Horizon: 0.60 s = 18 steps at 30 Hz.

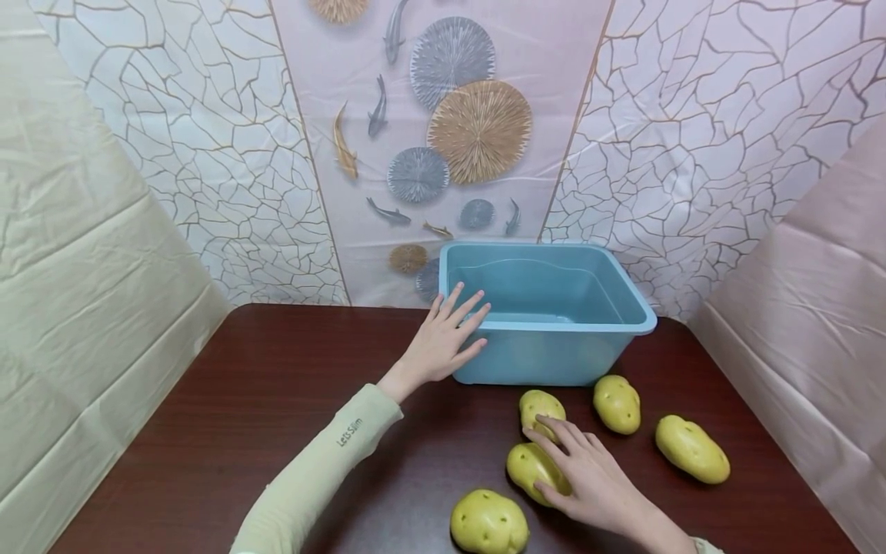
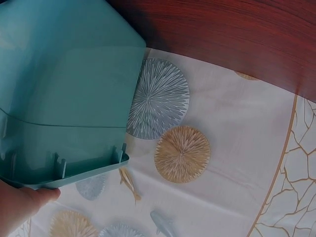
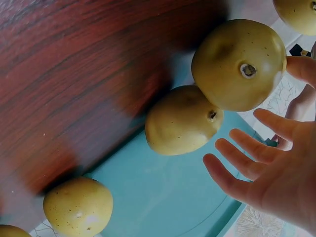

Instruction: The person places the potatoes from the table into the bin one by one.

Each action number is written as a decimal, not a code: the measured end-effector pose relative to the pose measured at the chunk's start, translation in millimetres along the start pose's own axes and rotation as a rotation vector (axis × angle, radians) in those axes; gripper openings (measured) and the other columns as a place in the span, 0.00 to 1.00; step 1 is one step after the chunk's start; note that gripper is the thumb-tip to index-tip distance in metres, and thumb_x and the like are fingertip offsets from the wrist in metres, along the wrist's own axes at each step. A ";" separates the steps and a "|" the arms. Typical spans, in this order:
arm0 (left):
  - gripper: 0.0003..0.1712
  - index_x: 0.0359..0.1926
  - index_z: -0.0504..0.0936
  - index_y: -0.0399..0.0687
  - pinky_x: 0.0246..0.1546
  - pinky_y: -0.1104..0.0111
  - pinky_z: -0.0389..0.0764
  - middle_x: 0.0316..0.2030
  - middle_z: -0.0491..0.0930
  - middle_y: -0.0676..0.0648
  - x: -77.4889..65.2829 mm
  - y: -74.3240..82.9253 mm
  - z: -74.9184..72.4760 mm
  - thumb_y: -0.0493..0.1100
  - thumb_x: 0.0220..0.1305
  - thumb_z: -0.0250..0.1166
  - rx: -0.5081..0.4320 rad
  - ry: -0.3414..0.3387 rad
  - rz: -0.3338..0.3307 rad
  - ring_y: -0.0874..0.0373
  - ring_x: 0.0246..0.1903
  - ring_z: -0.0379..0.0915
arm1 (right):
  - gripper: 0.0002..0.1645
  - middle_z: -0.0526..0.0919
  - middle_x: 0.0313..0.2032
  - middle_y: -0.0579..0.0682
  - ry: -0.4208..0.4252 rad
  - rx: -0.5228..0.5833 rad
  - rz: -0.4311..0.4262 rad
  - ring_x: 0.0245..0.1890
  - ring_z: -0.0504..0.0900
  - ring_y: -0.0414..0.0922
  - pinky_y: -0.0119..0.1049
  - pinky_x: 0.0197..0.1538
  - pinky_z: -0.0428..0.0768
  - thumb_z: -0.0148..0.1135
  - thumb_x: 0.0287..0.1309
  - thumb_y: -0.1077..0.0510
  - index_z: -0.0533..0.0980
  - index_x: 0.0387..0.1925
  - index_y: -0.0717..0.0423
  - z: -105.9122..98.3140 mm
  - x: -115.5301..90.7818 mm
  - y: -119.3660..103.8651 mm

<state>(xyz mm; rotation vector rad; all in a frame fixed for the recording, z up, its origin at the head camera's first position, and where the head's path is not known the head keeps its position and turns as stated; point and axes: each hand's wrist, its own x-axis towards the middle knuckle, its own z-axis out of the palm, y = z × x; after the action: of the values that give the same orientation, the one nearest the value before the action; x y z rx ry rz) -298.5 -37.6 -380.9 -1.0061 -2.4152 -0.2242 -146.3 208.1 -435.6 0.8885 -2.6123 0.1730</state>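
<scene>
My left hand (image 1: 439, 338), fingers spread, is at the left front corner of a blue plastic bin (image 1: 547, 355); the left wrist view shows its thumb (image 2: 47, 193) right at the bin's rim. My right hand (image 1: 598, 481) reaches over a yellow potato (image 1: 529, 465) with fingers apart. In the right wrist view its thumb is at the side of that potato (image 3: 237, 66), while the other fingers (image 3: 224, 175) stretch out straight. Just beyond lies a second potato (image 1: 536, 404), partly covered by my fingertips in the head view.
On the dark red-brown table (image 1: 208, 431) lie more potatoes: one in front (image 1: 487, 523), one near the bin's right front corner (image 1: 616, 404) and one farther right (image 1: 692, 448). A patterned cloth (image 1: 477, 208) hangs behind the bin, with pale cloth walls at both sides.
</scene>
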 end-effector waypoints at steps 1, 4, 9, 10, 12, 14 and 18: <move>0.31 0.67 0.55 0.56 0.66 0.51 0.47 0.69 0.50 0.50 0.0 0.1 0.1 0.58 0.66 0.44 0.003 0.001 0.000 0.50 0.70 0.32 | 0.37 0.70 0.56 0.51 -0.004 0.000 0.002 0.55 0.69 0.45 0.42 0.39 0.72 0.65 0.42 0.43 0.69 0.57 0.47 0.1 -0.1 -0.3; 0.31 0.67 0.55 0.56 0.66 0.51 0.47 0.68 0.51 0.50 0.0 0.5 0.5 0.58 0.66 0.44 0.005 0.003 0.001 0.50 0.70 0.32 | 0.37 0.70 0.55 0.51 -0.013 0.004 0.007 0.55 0.69 0.45 0.42 0.39 0.72 0.65 0.43 0.42 0.69 0.57 0.46 0.0 -0.5 -1.2; 0.31 0.67 0.55 0.56 0.66 0.51 0.46 0.69 0.50 0.49 -0.6 0.5 1.1 0.59 0.66 0.44 0.002 -0.005 -0.006 0.50 0.70 0.31 | 0.37 0.70 0.55 0.51 -0.030 0.003 0.010 0.54 0.69 0.45 0.42 0.39 0.72 0.65 0.43 0.41 0.69 0.58 0.44 0.4 -1.2 -2.9; 0.31 0.67 0.55 0.56 0.66 0.51 0.46 0.69 0.50 0.49 -0.7 0.4 1.0 0.59 0.66 0.43 0.003 -0.007 -0.008 0.50 0.70 0.31 | 0.37 0.70 0.56 0.51 -0.033 0.004 0.011 0.55 0.69 0.45 0.42 0.39 0.72 0.65 0.43 0.41 0.68 0.58 0.43 0.5 -1.3 -3.2; 0.32 0.67 0.55 0.56 0.66 0.51 0.46 0.69 0.49 0.49 -0.7 0.2 0.8 0.59 0.66 0.44 0.007 -0.009 -0.009 0.50 0.70 0.31 | 0.38 0.69 0.56 0.51 -0.040 0.007 0.013 0.55 0.69 0.44 0.42 0.39 0.72 0.64 0.43 0.41 0.67 0.58 0.42 0.6 -1.3 -3.6; 0.32 0.67 0.56 0.55 0.66 0.51 0.46 0.69 0.49 0.50 -0.7 0.0 0.8 0.59 0.65 0.44 0.003 -0.006 -0.008 0.50 0.70 0.32 | 0.37 0.69 0.56 0.51 -0.050 0.013 0.016 0.55 0.68 0.44 0.43 0.39 0.73 0.64 0.44 0.40 0.67 0.59 0.40 0.3 -1.5 -4.0; 0.31 0.66 0.59 0.53 0.66 0.50 0.47 0.68 0.51 0.49 -0.2 0.1 0.4 0.59 0.65 0.45 -0.006 0.002 -0.002 0.49 0.70 0.34 | 0.38 0.67 0.58 0.50 -0.080 0.033 0.023 0.56 0.66 0.43 0.44 0.40 0.73 0.64 0.43 0.40 0.67 0.59 0.39 -0.9 -1.7 -4.5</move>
<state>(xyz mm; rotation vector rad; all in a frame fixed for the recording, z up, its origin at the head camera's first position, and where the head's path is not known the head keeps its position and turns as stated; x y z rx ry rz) -298.5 -37.5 -381.3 -1.0054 -2.4151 -0.2334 -142.0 205.7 -435.4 0.8943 -2.7020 0.1909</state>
